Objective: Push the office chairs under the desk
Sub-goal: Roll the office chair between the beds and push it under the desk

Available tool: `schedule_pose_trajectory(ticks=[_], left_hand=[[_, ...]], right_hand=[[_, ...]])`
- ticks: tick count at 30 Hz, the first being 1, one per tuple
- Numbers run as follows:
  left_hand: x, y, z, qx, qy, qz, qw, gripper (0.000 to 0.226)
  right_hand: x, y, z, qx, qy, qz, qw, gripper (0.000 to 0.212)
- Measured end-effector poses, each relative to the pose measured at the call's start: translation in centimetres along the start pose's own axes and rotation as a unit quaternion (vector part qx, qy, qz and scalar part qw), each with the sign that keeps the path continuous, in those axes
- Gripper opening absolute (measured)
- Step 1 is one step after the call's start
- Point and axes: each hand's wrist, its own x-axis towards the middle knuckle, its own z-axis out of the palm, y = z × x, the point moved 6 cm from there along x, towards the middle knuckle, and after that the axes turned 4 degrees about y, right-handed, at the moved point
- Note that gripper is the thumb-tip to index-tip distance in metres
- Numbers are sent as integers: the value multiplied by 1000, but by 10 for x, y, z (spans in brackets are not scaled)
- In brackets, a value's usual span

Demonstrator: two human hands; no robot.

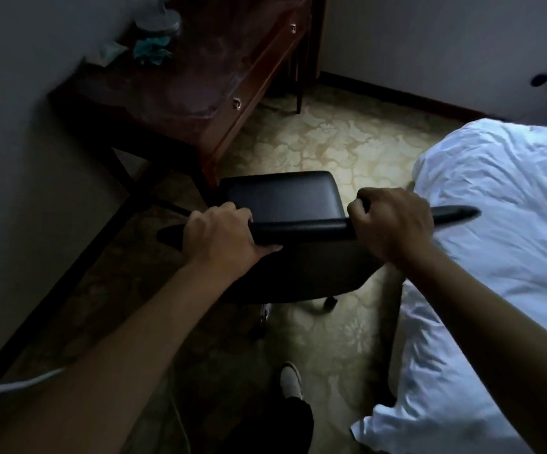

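A black office chair [282, 198] on castors stands in the middle of the floor, its seat facing away from me. My left hand [223, 237] grips the left part of the backrest's top edge. My right hand [393, 221] grips the right part of the same edge. A dark reddish wooden desk [200, 93] with drawers stands against the left wall, ahead and to the left of the chair. The chair's seat front lies just right of the desk's near leg, outside the desk.
A bed with a white duvet [501, 224] fills the right side, close to the chair. On the desk lie a teal cloth [152, 50] and a pale lamp base [159, 21]. A white cable [19, 385] runs at lower left. My shoe [290, 378] is on the patterned carpet.
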Motion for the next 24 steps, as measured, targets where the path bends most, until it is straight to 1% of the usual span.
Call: schedule_pose_trajectory(ticks=[3, 7, 12, 14, 16, 18, 21, 24], left_hand=[[14, 55, 1, 3, 12, -16, 1000, 60], [43, 135, 8, -1, -11, -18, 1000, 58], [87, 207, 15, -27, -20, -7, 999, 56], [100, 228, 13, -37, -9, -17, 999, 66], [113, 249, 11, -55, 10, -47, 997, 78], [124, 268, 8, -77, 23, -74, 994, 80], [131, 285, 3, -101, 47, -103, 988, 66], [137, 291, -2, -113, 63, -125, 984, 55]], right_hand=[[28, 53, -3, -3, -29, -20, 999, 37], [68, 126, -8, -24, -64, -43, 997, 36], [119, 187, -10, -39, -55, -63, 996, 33], [138, 207, -9, -38, -63, -79, 994, 30], [154, 225, -10, -35, -56, -105, 992, 30], [162, 227, -8, -15, -56, -151, 987, 29], [154, 206, 1, 14, -63, -233, 970, 34], [156, 202, -1, 38, -56, -241, 968, 33]])
